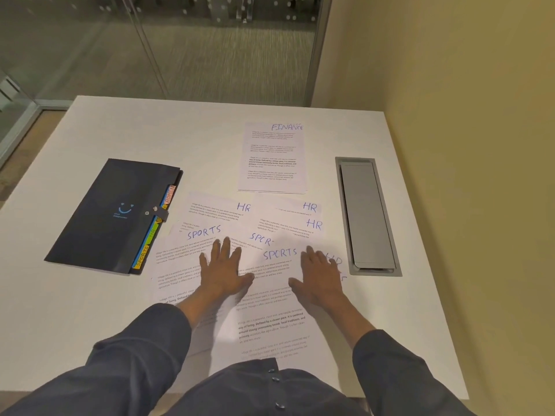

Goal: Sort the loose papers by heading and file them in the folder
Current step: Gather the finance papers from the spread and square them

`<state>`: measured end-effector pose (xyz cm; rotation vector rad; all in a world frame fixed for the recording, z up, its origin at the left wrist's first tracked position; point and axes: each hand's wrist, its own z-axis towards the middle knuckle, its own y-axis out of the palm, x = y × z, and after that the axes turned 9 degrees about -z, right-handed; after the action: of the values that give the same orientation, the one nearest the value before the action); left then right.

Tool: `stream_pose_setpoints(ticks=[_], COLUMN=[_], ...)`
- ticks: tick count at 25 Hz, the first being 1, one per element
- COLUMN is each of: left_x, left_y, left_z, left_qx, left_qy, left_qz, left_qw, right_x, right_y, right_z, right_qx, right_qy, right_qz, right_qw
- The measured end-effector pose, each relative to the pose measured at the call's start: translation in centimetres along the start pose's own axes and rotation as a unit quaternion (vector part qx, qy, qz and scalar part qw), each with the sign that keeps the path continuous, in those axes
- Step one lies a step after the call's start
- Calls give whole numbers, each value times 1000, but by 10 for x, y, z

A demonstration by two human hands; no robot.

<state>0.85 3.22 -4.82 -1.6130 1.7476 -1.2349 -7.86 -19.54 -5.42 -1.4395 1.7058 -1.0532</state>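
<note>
Left hand (223, 270) and right hand (319, 279) both flat, fingers straight and spread, pressing on overlapping loose white printed papers (270, 319) headed SPORTS and HR, gripping nothing. White rectangular table (90, 325) under everything. Dark navy closed folder with coloured index tabs (117, 216) lies left of papers, snapped shut. Grey metal cable hatch (366, 216) at right. Separate white FINANCE sheet stack (273, 159) lies beyond the pile.
</note>
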Motion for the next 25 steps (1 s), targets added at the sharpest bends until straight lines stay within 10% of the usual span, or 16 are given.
stream_pose_setpoints(ticks=[21,25], left_x=[-5,2], left_y=[-32,-33], left_z=[51,65], left_qx=[-22,66], left_qy=[17,18], left_qz=[22,19], left_qw=[999,998], right_x=[-22,-22], right_y=[-48,-49], right_z=[91,89], right_qx=[-9,59], right_qy=[-25,-6], right_qz=[8,-19], right_qw=[1000,998])
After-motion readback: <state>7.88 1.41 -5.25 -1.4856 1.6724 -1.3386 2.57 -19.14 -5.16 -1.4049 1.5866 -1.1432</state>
